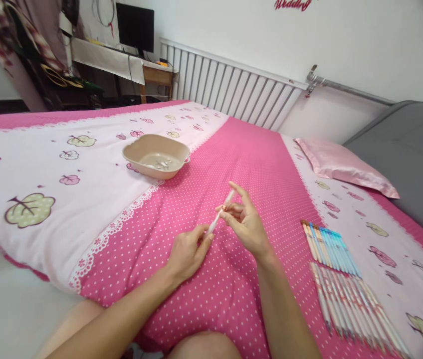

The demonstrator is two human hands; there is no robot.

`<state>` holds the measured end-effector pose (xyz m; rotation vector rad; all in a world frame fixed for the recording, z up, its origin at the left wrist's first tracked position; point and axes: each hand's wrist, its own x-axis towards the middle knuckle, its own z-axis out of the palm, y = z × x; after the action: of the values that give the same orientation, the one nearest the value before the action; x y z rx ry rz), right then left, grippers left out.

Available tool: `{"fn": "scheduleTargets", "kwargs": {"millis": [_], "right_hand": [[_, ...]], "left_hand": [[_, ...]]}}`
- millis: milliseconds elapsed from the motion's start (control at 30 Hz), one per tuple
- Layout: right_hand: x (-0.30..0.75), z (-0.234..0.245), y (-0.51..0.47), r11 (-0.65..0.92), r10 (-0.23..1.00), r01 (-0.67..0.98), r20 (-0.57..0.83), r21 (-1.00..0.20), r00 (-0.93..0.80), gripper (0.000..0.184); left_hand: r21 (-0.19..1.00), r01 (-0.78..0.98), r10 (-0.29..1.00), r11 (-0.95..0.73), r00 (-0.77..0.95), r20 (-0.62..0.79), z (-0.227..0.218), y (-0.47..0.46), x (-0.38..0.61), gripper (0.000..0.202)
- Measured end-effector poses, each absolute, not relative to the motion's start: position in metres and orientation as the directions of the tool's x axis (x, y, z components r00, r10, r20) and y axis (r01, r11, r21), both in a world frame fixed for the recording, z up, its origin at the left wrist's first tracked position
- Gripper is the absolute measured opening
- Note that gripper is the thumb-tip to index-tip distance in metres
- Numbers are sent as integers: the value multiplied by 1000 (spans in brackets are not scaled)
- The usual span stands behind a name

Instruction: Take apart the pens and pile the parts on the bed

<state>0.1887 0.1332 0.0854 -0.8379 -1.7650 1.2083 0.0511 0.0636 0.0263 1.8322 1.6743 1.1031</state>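
Between my hands, tilted up to the right, is a pale pink pen (217, 217) above the polka-dot bedspread. My left hand (189, 251) pinches its lower end between thumb and fingers. Around the upper part, my right hand (246, 222) closes its thumb and curled fingers, with the index finger stretched along toward the top end. The fingers partly cover the pen's middle, so its details there are hidden. Farther off, left of the pen, a beige plastic basin (155, 169) holds several small whitish pieces too small to name.
To the right lie a row of blue and cream pens (331, 248) and a row of pale pink pens (357, 304). A pink pillow (342, 164) rests by the grey headboard (406, 139). A white railing (230, 82) and a desk with a monitor (135, 26) stand beyond.
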Motion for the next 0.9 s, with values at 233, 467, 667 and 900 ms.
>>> {"fn": "scheduleTargets", "kwargs": {"millis": [233,467,667,900], "right_hand": [[191,87,132,297,846,56,236,-953,-479,64],[190,88,131,289,845,40,235,-957,-481,64],[191,87,132,286,830,29,232,-958,-508,67],[191,87,132,268,816,14,219,-963,-535,67]], "left_hand": [[747,635,960,-197,-31,280,27,62,51,29],[751,628,961,-206,-15,276,27,62,51,28],[760,616,964,-206,-6,267,27,61,51,28],[769,601,962,-217,-4,275,28,61,51,27]]}}
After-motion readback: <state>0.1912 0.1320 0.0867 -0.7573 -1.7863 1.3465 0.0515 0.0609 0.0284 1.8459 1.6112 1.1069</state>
